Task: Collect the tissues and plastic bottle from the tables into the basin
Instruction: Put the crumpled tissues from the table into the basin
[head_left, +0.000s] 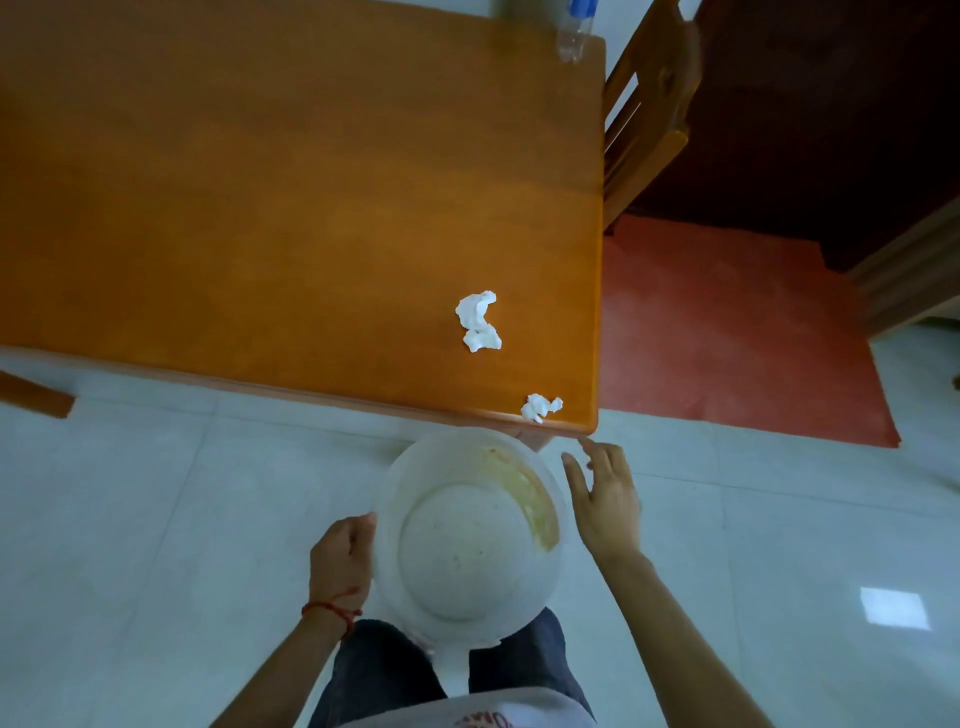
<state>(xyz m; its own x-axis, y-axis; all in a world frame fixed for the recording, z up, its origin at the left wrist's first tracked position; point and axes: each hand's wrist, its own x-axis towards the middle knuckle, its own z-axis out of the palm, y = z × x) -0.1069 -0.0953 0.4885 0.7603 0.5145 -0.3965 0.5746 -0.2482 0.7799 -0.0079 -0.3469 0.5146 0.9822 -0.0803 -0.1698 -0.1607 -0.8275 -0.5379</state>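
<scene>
My left hand (344, 548) grips the left rim of a white round basin (415, 478), held below the near edge of the orange wooden table (260, 182). The basin has a yellowish stain inside and holds nothing else. My right hand (605, 499) is beside the basin's right rim, fingers spread, empty, just under the table's near right corner. A small crumpled tissue (540, 407) lies at that corner. A larger crumpled tissue (479, 321) lies a little farther in. A clear plastic bottle (574, 31) with a blue label stands at the far right corner, partly cut off.
A wooden chair (649, 114) stands against the table's right side. A red mat (727, 332) covers the floor to the right, next to a dark doorway. The floor is pale tile. Another wooden piece (31, 395) pokes in at the left.
</scene>
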